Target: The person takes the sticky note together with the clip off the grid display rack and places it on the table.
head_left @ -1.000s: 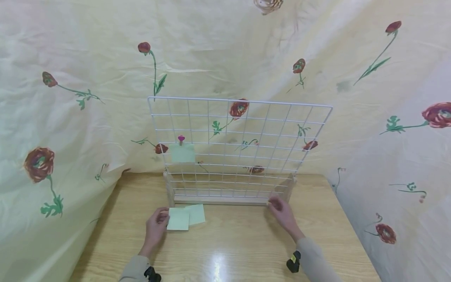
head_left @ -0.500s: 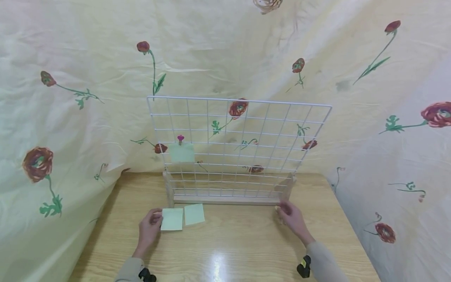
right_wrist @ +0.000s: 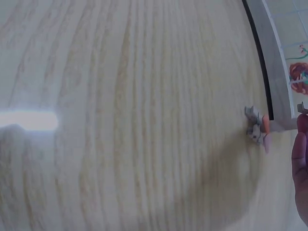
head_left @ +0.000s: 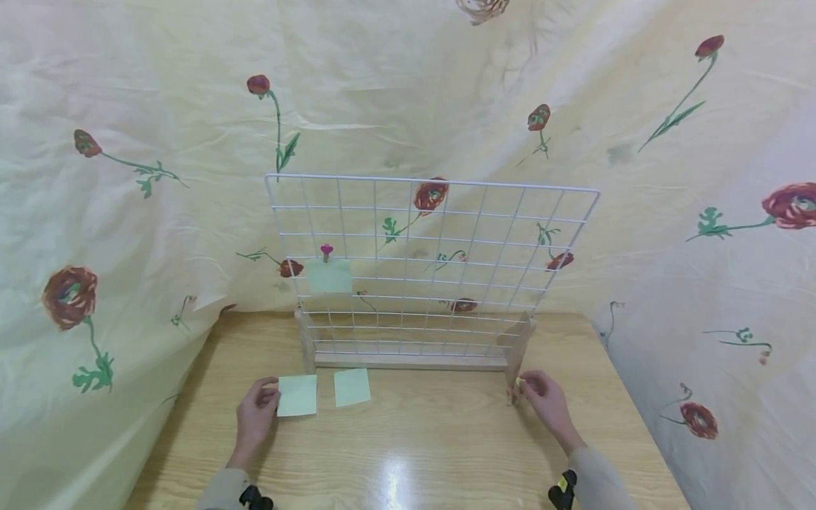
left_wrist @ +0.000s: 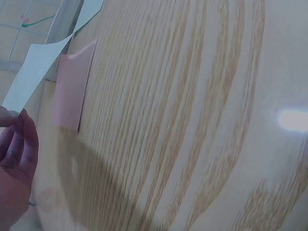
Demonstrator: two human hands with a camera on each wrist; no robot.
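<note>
My left hand (head_left: 255, 418) pinches the left edge of a pale green sticky note (head_left: 297, 395), raised above the table. A second green sticky note (head_left: 352, 387) lies to its right. Below the held note, the left wrist view shows a pink sticky note (left_wrist: 74, 89) that the head view hides. At the right foot of the wire grid, my right hand (head_left: 550, 407) pinches a small clothespin (right_wrist: 302, 108), mostly covered by the fingers, with a yellow part showing. Small clothespins (right_wrist: 255, 132) with orange and pink ends lie on the table beside it.
The white wire grid (head_left: 433, 185) leans in a wooden stand (head_left: 414, 361) across the back of the wood-grain table (head_left: 408, 439). A pink heart clothespin (head_left: 327, 251) holds a green note (head_left: 329, 275) on the grid's left side. A flowered cloth (head_left: 191, 57) hangs behind.
My left hand has moved left with its note, which no longer overlaps the other note in the head view. My right hand has shifted right and nearer, bringing clothespins on the table into view.
</note>
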